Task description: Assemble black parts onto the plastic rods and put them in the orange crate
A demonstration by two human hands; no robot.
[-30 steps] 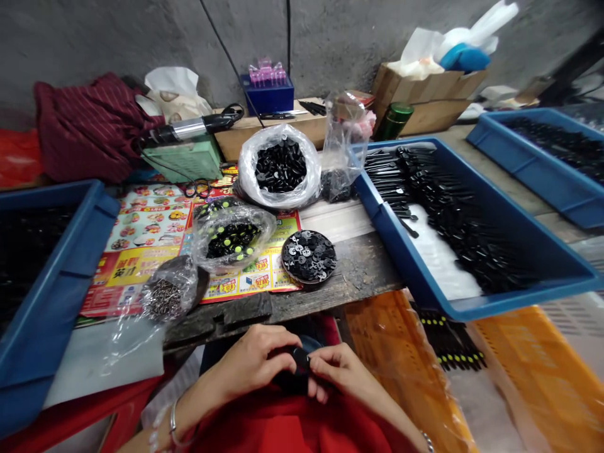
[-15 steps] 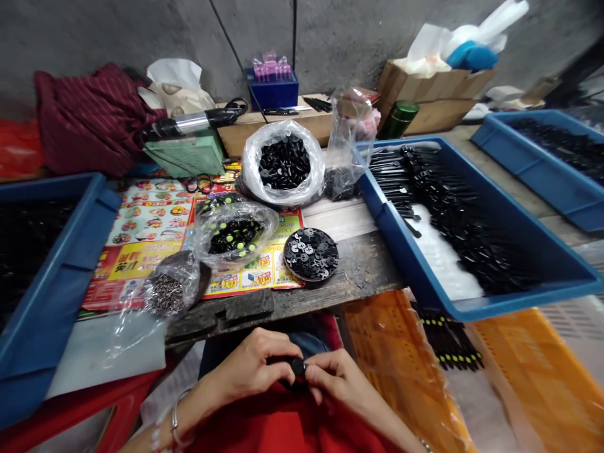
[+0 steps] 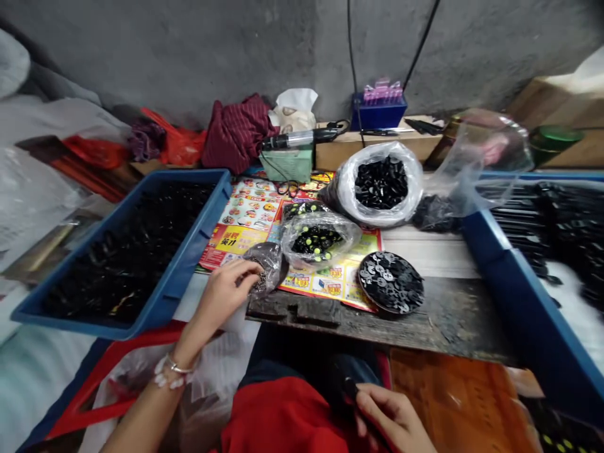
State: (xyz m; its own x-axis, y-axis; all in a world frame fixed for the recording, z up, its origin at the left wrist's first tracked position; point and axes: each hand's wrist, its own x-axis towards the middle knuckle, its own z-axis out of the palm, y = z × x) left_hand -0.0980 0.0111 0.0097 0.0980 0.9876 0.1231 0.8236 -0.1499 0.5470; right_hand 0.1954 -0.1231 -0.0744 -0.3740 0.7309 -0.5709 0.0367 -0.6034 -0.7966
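Observation:
My left hand [image 3: 225,290] reaches up to the bench edge, its fingertips pinched inside a small plastic bag of tiny metal parts [image 3: 265,272]; what they pinch is too small to see. My right hand [image 3: 394,416] stays low over my red lap, fingers closed round a small black part [image 3: 348,390]. A round black dish of flat black and grey pieces [image 3: 391,289] lies on the bench to the right of the bag.
A bag of black parts with yellow-green dots [image 3: 319,239] and a larger bag of black parts [image 3: 380,182] sit on a colourful flyer [image 3: 245,217]. Blue trays of black parts stand at left [image 3: 189,258] and right [image 3: 514,308]. A green box [image 3: 287,165] sits behind.
My left hand left the black part and moved up-left into the bag of metal parts. My right hand kept the part in my lap. The view swung to the left.

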